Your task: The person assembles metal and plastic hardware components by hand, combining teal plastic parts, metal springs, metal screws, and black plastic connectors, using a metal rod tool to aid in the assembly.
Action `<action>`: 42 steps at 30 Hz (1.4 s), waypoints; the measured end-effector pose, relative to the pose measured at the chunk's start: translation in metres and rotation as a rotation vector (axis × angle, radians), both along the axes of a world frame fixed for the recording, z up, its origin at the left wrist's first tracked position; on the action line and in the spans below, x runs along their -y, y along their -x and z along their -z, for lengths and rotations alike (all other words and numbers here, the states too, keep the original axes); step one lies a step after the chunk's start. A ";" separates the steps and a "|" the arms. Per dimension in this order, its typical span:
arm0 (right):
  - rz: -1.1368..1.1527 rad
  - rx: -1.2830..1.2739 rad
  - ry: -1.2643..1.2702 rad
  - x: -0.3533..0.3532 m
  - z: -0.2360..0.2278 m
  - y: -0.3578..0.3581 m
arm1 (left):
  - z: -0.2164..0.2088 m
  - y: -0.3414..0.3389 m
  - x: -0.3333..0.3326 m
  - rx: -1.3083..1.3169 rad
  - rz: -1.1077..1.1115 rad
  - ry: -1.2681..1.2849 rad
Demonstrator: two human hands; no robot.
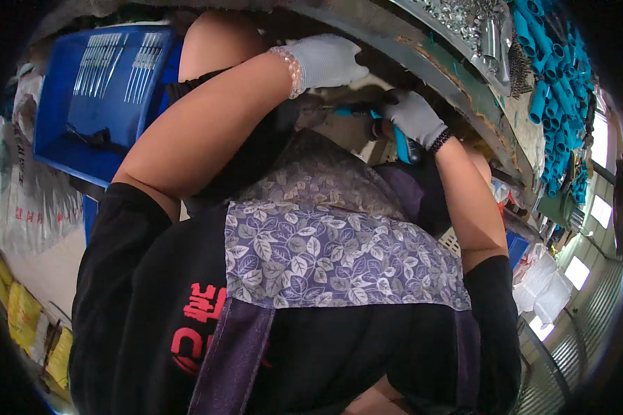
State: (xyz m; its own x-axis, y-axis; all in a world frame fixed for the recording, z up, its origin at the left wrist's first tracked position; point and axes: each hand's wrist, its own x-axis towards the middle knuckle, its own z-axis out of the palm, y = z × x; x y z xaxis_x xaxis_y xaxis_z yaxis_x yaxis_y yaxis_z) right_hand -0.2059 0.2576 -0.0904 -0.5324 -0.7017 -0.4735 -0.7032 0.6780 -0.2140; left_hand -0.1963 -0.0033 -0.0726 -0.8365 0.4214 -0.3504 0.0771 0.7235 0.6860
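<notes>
My left hand [327, 61], in a white knit glove with a pink beaded bracelet at the wrist, is beside the bench edge at the top. Its fingers look curled, and whatever they may hold is hidden. My right hand [417, 119], gloved too and wearing a dark beaded bracelet, is closed around a blue-and-black hand tool [403, 144]. Part of that tool reaches left beneath the hands; its exact kind is not clear. Under both hands lies my lap, covered by a leaf-patterned apron [339, 252].
At the left, a blue bin [93, 159] holds rows of thin metal rods [104, 66] and a small dark item. Along the upper right runs a worn bench edge [457, 76], with small metal parts [457, 24] and teal tubes [557, 104] beyond it. White sacks [34, 194] stand left.
</notes>
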 end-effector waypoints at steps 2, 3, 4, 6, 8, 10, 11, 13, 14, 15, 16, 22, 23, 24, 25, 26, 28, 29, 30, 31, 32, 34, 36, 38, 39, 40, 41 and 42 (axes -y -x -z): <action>0.201 0.135 -0.054 0.022 -0.022 -0.008 | 0.005 -0.002 0.001 -0.099 0.018 -0.093; 0.210 0.039 0.006 0.023 -0.026 -0.014 | 0.005 0.005 0.000 -0.200 0.052 -0.204; 0.221 -0.064 0.073 0.023 -0.027 -0.018 | -0.007 0.004 -0.002 -0.217 0.057 -0.176; 0.244 0.010 0.229 0.014 -0.029 -0.030 | -0.030 -0.001 -0.010 0.043 0.041 -0.336; 0.241 0.054 0.292 0.042 -0.064 -0.043 | 0.061 -0.011 -0.009 -0.126 -0.044 -0.181; 0.397 0.009 0.093 0.022 -0.022 -0.055 | 0.013 -0.016 -0.030 0.086 0.016 -0.075; 0.442 -0.045 0.114 0.021 0.004 -0.069 | 0.018 -0.023 -0.034 0.064 0.026 -0.084; 0.435 0.038 0.114 0.035 0.007 -0.070 | 0.070 -0.031 -0.044 -0.041 0.184 -0.163; 0.401 0.147 -0.036 0.051 -0.011 -0.065 | 0.114 -0.031 -0.047 -0.186 0.313 -0.134; 0.261 0.203 -0.083 0.044 0.024 -0.056 | 0.119 -0.029 -0.061 -0.284 0.343 -0.033; 0.247 0.231 -0.121 0.047 0.014 -0.050 | 0.117 -0.026 -0.069 -0.375 0.347 0.072; 0.087 0.344 -0.257 0.046 0.032 -0.016 | 0.108 -0.001 -0.099 -0.258 0.022 0.074; 0.195 0.355 -0.124 0.034 0.050 -0.018 | 0.098 -0.005 -0.104 -0.235 0.034 0.077; 0.297 0.354 0.010 0.025 0.067 -0.010 | 0.082 -0.005 -0.105 -0.287 0.122 0.201; 0.258 0.162 0.241 0.029 0.072 -0.020 | 0.072 0.001 -0.102 -0.345 0.194 0.326; 0.246 0.164 0.245 0.033 0.076 -0.011 | 0.143 -0.011 -0.096 -0.575 -0.131 -0.049; 0.258 0.224 0.235 0.031 0.075 0.000 | 0.148 0.012 -0.105 -0.464 -0.091 -0.053; 0.263 0.266 0.232 0.035 0.078 -0.006 | 0.149 0.011 -0.104 -0.344 -0.059 -0.054; 0.268 0.305 0.230 0.038 0.079 -0.012 | 0.150 0.010 -0.102 -0.226 -0.026 -0.054; 0.279 0.161 0.159 0.040 0.035 -0.016 | 0.149 0.022 -0.101 -0.126 -0.011 -0.055; 0.292 0.145 0.164 0.039 0.067 -0.025 | 0.153 0.021 -0.109 -0.140 0.004 -0.055; 0.537 -0.184 0.283 0.042 0.167 -0.051 | 0.190 -0.014 -0.120 -0.409 -0.577 0.031; 0.597 0.094 0.118 0.050 0.132 -0.048 | 0.249 0.001 -0.098 -0.283 -0.069 0.216; 0.248 0.243 0.200 0.028 0.169 -0.018 | 0.199 0.001 -0.102 -0.328 0.081 0.164; 0.215 0.094 0.200 0.034 0.137 -0.024 | 0.155 0.018 -0.097 -0.357 0.087 0.144; 0.328 0.084 0.267 0.038 0.095 -0.031 | 0.119 0.015 -0.091 -0.373 0.106 0.125; 0.371 0.157 0.159 0.053 0.074 -0.043 | 0.104 0.000 -0.081 -0.374 0.101 0.114; 0.445 0.215 0.056 0.061 0.058 -0.046 | 0.122 -0.001 -0.082 -0.380 0.107 0.115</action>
State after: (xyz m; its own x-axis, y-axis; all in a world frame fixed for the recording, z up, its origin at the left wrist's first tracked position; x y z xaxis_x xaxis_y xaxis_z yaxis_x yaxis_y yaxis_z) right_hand -0.1602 0.1969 -0.1480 -0.6804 -0.4555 -0.5741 -0.2836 0.8860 -0.3669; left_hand -0.1953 0.0791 -0.1945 -0.8688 0.4895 -0.0751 0.3885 0.7677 0.5096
